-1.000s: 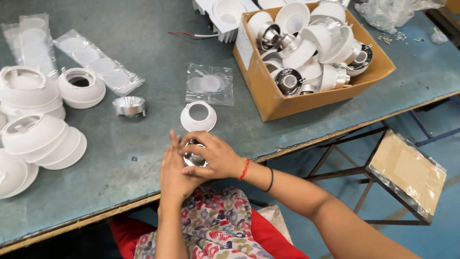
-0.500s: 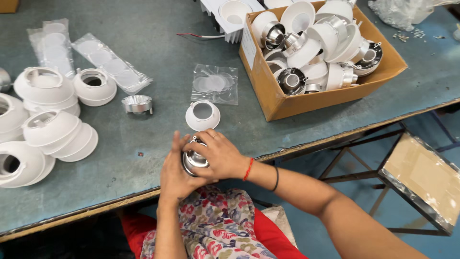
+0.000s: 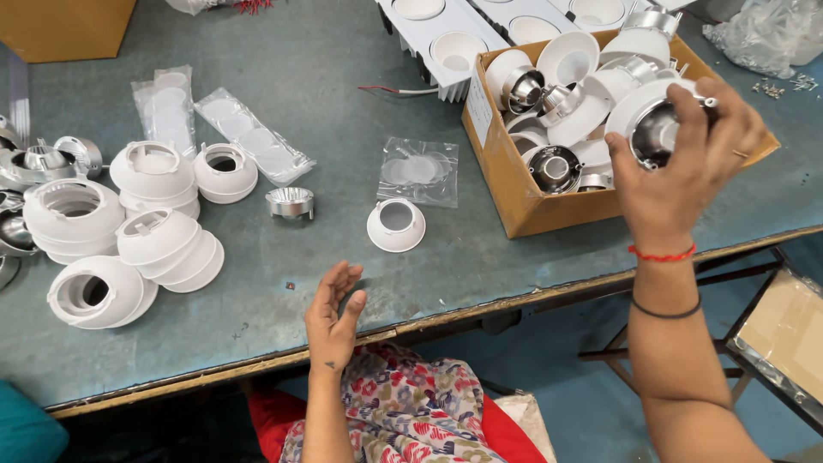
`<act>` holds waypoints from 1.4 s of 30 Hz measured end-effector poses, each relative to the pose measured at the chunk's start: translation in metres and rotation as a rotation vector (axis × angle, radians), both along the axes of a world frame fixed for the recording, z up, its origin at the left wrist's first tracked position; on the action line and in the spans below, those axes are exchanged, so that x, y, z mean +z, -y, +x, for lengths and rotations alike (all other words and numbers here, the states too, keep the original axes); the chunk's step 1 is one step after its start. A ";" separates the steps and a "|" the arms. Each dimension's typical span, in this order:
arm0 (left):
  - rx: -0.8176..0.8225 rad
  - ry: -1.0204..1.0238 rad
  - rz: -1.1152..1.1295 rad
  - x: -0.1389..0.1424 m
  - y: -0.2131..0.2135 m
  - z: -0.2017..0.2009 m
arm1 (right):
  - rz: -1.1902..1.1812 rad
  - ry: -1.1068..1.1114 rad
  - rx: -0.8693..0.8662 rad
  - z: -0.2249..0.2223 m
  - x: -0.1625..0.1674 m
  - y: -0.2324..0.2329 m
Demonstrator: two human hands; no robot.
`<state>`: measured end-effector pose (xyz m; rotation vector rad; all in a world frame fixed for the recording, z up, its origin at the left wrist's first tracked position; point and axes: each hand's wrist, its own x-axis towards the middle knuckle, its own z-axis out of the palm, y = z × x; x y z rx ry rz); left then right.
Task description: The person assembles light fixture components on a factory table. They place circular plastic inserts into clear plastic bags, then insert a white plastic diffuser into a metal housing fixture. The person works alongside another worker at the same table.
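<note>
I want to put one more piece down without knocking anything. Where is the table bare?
Bare table runs along the near edge, between the left hand and the cardboard box. Another patch lies behind the clear packet, toward the red wire. The white housings crowd the left.

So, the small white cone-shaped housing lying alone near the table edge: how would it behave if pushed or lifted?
The white cone housing looks like thin moulded plastic, so probably stiff and light. It rests on its wide rim, so it should slide on the table rather than tip. Its round shape suggests that it could roll in a curve if knocked onto its side.
</note>
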<state>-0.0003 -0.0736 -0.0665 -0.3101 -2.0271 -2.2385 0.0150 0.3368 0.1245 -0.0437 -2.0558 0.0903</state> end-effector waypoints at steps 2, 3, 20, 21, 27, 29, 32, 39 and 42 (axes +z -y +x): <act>0.004 0.029 -0.003 0.002 -0.001 0.001 | 0.020 0.055 -0.035 -0.010 -0.018 -0.016; 0.008 0.041 -0.012 0.004 -0.001 0.001 | 0.042 0.067 -0.040 -0.017 -0.029 -0.023; 0.121 -0.074 -0.365 0.035 -0.011 0.006 | -0.064 0.006 0.192 -0.021 -0.043 0.010; 0.123 -0.073 -0.364 0.036 -0.011 0.005 | -0.115 -0.002 0.262 -0.017 -0.041 0.024; 0.123 -0.066 -0.373 0.032 -0.011 0.007 | -0.225 0.189 0.669 -0.038 -0.068 0.113; 0.122 -0.062 -0.371 0.032 -0.012 0.006 | -0.173 0.271 0.727 -0.063 -0.085 0.138; 0.134 -0.068 -0.370 0.035 -0.010 0.004 | -0.263 0.370 0.754 -0.106 -0.105 0.154; 0.115 -0.071 -0.366 0.037 -0.010 0.001 | -0.262 0.459 0.750 -0.128 -0.156 0.162; 0.113 -0.088 -0.372 0.035 -0.011 -0.001 | -0.223 0.508 0.743 -0.128 -0.160 0.162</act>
